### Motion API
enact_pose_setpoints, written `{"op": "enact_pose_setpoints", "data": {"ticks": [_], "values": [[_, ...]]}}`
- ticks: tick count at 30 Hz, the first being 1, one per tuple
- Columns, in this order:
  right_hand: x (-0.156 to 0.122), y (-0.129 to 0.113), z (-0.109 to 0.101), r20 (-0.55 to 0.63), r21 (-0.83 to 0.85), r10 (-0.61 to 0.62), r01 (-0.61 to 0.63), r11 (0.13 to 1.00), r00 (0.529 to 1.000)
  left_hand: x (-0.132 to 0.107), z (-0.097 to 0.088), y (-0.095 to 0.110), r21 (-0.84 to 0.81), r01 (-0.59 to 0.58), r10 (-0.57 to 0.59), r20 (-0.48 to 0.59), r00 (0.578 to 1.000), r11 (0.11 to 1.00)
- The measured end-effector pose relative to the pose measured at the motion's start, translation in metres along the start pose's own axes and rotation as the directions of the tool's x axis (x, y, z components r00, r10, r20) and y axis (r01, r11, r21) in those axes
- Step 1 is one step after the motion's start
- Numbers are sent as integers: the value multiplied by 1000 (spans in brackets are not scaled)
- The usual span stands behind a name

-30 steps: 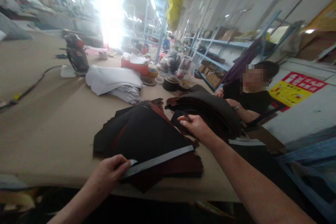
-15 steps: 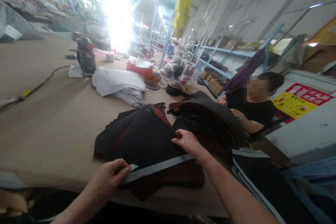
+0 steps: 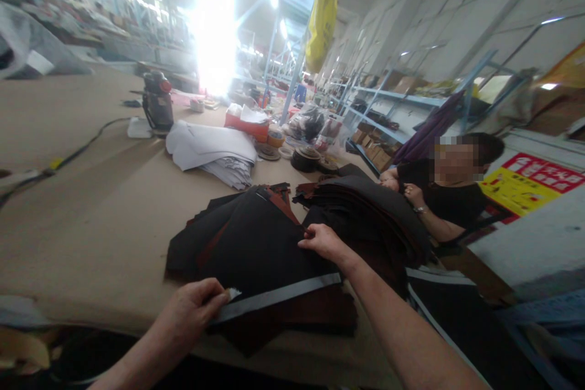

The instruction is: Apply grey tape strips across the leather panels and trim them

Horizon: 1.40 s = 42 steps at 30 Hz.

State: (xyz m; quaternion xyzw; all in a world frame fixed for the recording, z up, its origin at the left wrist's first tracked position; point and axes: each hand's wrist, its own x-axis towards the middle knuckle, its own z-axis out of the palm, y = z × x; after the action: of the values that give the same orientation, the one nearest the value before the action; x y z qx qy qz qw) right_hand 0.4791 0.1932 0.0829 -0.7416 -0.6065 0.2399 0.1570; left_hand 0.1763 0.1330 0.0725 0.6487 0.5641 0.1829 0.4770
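Note:
A stack of dark black and reddish-brown cut pieces (image 3: 256, 244) lies on the tan table (image 3: 100, 219) in front of me. The top piece has a grey strip (image 3: 278, 297) along its near edge. My left hand (image 3: 194, 311) pinches the left end of that strip, where a small white tab shows. My right hand (image 3: 324, 242) is closed in a pinch on the right edge of the top dark piece. A second heap of dark pieces (image 3: 365, 213) rises just to the right of it.
A person in black sits at the table's right side (image 3: 450, 201). Farther back lie a pile of grey-white sheets (image 3: 212, 152), a dark machine with a cable (image 3: 158, 106), a red box (image 3: 249, 125) and tape rolls (image 3: 304, 158). Blue shelving (image 3: 379, 116) stands behind.
My right hand has moved from the right-hand heap leftward and nearer, onto the right edge of the top dark piece. My left hand has kept its pinch on the strip's end.

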Motion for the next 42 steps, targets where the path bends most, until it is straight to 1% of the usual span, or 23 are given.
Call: {"op": "enact_pose_setpoints", "data": {"ticks": [2, 6, 8, 13, 17, 21, 24, 30, 33, 35, 38, 40, 42], "values": [[5, 1, 1, 20, 19, -2, 2, 1000, 1000, 1, 0, -2, -8, -4, 4, 5, 1000, 1000], [9, 4, 3, -6, 40, -17, 17, 999, 1000, 4, 3, -9, -4, -38, 37, -13, 999, 999], [11, 4, 4, 2, 45, -23, 23, 999, 1000, 5, 4, -11, 6, -45, 45, -19, 999, 999], [10, 5, 0, 13, 57, -30, 29, 998, 999, 1, 0, -3, 15, -30, 30, 3, 1000, 999], [2, 8, -4, 20, 93, -74, 72, 993, 997, -3, -6, 3, 27, -33, 32, 10, 999, 999], [-6, 12, 0, 66, 141, -72, 62, 988, 995, -4, -8, 3, 46, -29, 29, -3, 1000, 999], [-8, 13, 2, 65, 148, -63, 53, 987, 996, -4, -8, 3, 62, -35, 35, -11, 999, 997], [-3, 12, 4, 62, 154, -59, 49, 987, 996, -2, -6, 0, 62, -41, 42, -17, 999, 997], [-3, 8, 3, 100, 168, -53, 36, 985, 994, -1, -5, -1, 63, -47, 49, -21, 999, 997], [-8, 4, 0, 142, 195, -60, 31, 980, 988, -1, -6, 0, 65, -54, 55, -11, 998, 996], [-26, 3, -6, 228, 244, -76, 19, 970, 971, -3, -9, 2, 65, -54, 53, 23, 998, 996], [-41, 6, -11, 274, 231, -83, 18, 973, 958, -6, -10, 1, 66, -46, 43, 36, 998, 997], [-57, 10, -13, 282, 189, -96, 42, 981, 955, -7, -11, 0, 70, -38, 35, 43, 998, 997]]}}
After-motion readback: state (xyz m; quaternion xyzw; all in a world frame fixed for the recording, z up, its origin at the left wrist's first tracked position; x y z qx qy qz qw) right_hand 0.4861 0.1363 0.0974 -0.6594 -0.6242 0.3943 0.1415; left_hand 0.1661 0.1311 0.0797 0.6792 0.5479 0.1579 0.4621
